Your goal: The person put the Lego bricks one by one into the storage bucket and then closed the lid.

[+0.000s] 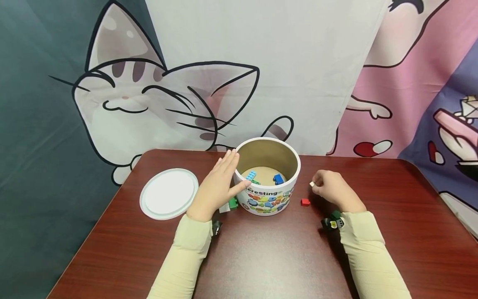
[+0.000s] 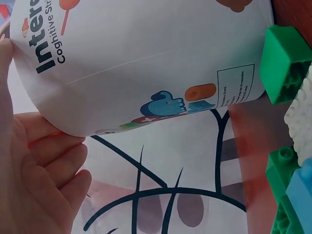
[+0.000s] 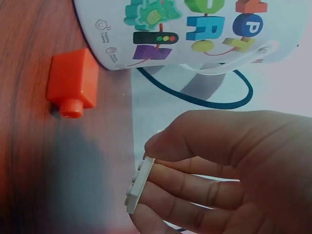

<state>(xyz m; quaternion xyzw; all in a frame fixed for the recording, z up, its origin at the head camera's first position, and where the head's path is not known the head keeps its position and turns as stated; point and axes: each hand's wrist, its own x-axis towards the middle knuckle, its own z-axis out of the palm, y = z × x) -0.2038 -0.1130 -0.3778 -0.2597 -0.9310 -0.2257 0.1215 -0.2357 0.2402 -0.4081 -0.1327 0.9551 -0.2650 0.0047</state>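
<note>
My left hand (image 1: 216, 187) lies along the left side of a white printed bucket (image 1: 263, 205), fingers straight against its wall and thumb near the front rim. Pinched between the thumb and fingers of my right hand (image 1: 334, 189) is a thin white building brick with studs (image 3: 140, 187), close over the table to the right of the bucket. A small red brick (image 1: 305, 202) sits on the table between that hand and the bucket. Inside the bucket lie a light blue brick (image 1: 251, 175), a dark blue brick (image 1: 278, 179) and a green brick (image 1: 256, 182).
A round white lid (image 1: 169, 193) lies flat on the brown table (image 1: 257, 257), left of the left hand. Beside the bucket's left base are green bricks (image 2: 282, 63), a white studded piece (image 2: 301, 112) and a light blue brick (image 2: 302, 187), partly hidden by the left hand in the head view.
</note>
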